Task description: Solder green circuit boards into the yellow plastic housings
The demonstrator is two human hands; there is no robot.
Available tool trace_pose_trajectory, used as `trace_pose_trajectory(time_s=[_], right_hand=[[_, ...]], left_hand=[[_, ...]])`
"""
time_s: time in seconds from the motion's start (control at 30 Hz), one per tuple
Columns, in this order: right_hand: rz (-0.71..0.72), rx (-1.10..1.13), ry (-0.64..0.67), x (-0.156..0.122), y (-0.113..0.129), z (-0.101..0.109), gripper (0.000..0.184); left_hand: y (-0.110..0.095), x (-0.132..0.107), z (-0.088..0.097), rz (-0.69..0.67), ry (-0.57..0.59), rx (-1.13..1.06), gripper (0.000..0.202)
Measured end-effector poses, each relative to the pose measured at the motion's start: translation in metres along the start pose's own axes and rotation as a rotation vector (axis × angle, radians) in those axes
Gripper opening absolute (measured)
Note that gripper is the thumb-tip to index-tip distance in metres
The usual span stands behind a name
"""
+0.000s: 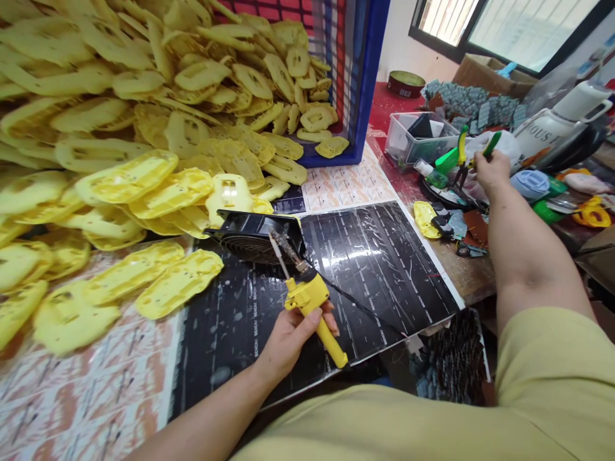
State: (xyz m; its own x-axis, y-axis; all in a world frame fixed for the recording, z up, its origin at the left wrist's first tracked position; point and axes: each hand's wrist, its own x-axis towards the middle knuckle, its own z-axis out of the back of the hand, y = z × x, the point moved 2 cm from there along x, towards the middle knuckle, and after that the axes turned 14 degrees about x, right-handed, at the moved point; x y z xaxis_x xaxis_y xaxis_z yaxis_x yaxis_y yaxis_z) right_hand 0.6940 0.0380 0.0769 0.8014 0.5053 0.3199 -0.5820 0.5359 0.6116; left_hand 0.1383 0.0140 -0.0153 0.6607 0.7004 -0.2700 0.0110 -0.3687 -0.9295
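Observation:
My left hand (288, 339) is closed around the yellow handle of a soldering iron (307, 298). Its metal tip points up and away, over a black mat (384, 256) and toward a small black fan (254, 238). My right hand (490, 171) is stretched far to the right and closed on a green-handled tool (491, 145), over a cluttered patch of small parts. A second green-handled tool (456, 157) stands just left of it. A huge heap of yellow plastic shells (144, 128) covers the left of the table.
A blue crate (369, 83) stands behind the heap. On the right sit a clear plastic tub (413, 137), a white kettle (562, 121), a round tin (406, 83) and a yellow shell with dark parts (427, 218). The table edge (471, 282) falls away at right.

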Motion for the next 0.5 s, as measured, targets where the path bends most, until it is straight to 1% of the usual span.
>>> trace_pose_trajectory(time_s=[0.07,0.13,0.2,0.23,0.3,0.37,0.4,0.43,0.5], right_hand=[[-0.005,0.114,-0.043,-0.001,0.011,0.001,0.032],[0.036,0.213,-0.073,-0.009,0.024,0.005,0.030],[0.103,0.297,-0.090,-0.030,0.035,0.010,0.029],[0.153,0.341,-0.088,-0.046,0.040,0.013,0.028],[0.274,0.422,-0.037,-0.092,0.046,0.018,0.028],[0.525,0.529,0.121,-0.150,0.049,0.019,0.041],[0.560,0.525,0.201,-0.179,0.048,0.017,0.045],[0.573,0.518,0.260,-0.207,0.045,0.015,0.045],[0.592,0.499,0.370,-0.253,0.035,0.008,0.039]], left_hand=[[0.003,0.001,0.002,-0.004,0.007,0.003,0.054],[0.006,0.004,0.004,-0.023,0.036,0.005,0.055],[0.008,0.006,0.006,-0.045,0.080,0.004,0.056],[0.008,0.007,0.006,-0.055,0.099,0.001,0.057],[0.007,0.008,0.005,-0.061,0.114,-0.012,0.059],[0.004,0.009,0.002,-0.068,0.107,-0.023,0.061],[0.002,0.009,0.001,-0.074,0.099,-0.025,0.062],[0.001,0.009,0.000,-0.084,0.096,-0.025,0.063],[-0.002,0.008,-0.002,-0.111,0.097,-0.019,0.064]])
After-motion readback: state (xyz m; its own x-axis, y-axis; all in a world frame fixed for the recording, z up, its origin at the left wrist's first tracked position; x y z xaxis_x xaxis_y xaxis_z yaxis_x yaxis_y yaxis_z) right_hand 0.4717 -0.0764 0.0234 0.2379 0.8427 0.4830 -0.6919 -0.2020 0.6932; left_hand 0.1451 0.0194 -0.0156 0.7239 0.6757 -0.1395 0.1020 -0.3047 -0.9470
